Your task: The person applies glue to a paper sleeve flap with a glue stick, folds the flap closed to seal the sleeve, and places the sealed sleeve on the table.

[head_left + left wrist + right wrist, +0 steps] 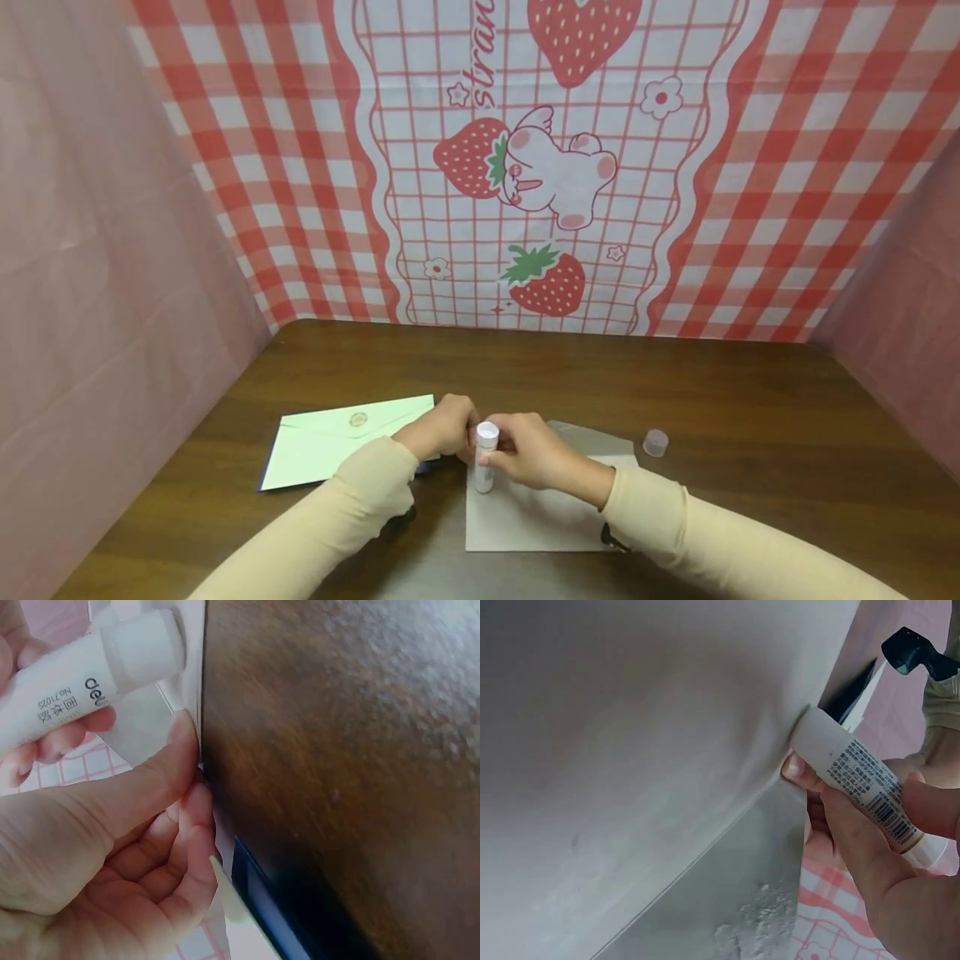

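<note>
My right hand (pixel 536 454) grips a white glue stick (pixel 486 479), held upright in the head view with its lower end against a pale envelope (pixel 540 521). Printed text and a barcode show on the glue stick (pixel 870 784) in the right wrist view. My left hand (pixel 450 423) is at the envelope's left corner. In the left wrist view, the left hand's thumb and forefinger pinch the envelope's edge (pixel 193 682). The envelope's grey flap (pixel 705 900) lies folded out on the far side, with whitish lumpy smears on it.
Left of the hands lies a pale green envelope (pixel 315 454) with a round gold seal, on top of something dark blue. A small translucent cap (pixel 656 442) sits to the right on the brown wooden table (pixel 750 467). A strawberry-print cloth (pixel 540 167) hangs behind.
</note>
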A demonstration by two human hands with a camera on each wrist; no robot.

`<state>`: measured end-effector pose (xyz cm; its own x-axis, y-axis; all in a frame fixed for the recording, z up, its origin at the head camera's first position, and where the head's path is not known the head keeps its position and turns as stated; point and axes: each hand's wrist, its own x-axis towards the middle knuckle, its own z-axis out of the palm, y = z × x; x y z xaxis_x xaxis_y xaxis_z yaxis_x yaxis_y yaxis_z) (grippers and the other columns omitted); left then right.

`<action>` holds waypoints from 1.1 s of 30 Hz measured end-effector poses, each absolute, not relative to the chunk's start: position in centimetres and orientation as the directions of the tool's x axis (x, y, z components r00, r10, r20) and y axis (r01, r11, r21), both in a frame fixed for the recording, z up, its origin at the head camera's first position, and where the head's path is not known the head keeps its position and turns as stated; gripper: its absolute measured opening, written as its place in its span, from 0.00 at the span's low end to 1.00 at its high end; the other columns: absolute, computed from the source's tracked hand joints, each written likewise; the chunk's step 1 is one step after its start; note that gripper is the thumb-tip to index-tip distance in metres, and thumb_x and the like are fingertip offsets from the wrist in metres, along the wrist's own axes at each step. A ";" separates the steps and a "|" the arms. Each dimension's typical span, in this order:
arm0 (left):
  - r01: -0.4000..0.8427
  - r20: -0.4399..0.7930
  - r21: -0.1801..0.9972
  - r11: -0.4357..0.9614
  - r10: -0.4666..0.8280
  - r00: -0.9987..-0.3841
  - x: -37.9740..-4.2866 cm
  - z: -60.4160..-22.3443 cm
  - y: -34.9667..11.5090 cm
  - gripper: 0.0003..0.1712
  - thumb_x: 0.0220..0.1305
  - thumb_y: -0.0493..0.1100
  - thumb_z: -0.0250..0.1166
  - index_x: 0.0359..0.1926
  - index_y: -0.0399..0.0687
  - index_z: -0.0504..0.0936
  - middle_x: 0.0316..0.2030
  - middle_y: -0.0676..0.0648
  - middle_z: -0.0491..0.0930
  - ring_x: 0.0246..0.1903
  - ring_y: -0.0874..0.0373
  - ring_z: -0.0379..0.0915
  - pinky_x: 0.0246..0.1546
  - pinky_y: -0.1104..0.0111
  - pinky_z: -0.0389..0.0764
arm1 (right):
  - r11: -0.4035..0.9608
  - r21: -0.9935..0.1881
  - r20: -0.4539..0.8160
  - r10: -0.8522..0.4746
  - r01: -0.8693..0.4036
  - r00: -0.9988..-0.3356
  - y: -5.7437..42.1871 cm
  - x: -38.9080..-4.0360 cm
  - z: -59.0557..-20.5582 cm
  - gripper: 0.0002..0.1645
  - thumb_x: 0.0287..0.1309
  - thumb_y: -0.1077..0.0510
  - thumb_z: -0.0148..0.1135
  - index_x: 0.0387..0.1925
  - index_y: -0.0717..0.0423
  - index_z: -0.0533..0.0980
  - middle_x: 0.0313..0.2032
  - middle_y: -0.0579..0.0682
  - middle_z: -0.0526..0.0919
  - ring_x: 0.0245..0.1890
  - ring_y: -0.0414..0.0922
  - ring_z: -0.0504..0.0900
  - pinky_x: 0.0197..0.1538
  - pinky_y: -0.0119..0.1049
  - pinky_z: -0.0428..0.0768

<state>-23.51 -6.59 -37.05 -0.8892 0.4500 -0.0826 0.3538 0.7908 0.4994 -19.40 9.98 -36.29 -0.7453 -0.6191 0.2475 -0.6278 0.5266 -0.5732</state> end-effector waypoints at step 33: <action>0.385 -0.129 0.422 0.821 0.475 -0.871 -23.8 -36.8 -6.3 0.16 0.34 0.36 0.81 0.13 0.40 0.78 0.14 0.55 0.69 0.21 0.62 0.64 0.23 0.75 0.68 | 0.566 -0.641 0.151 -0.568 -0.518 -0.809 18.5 -19.6 -36.1 0.12 0.58 0.54 0.64 0.38 0.59 0.79 0.36 0.52 0.87 0.36 0.31 0.81 0.36 0.25 0.80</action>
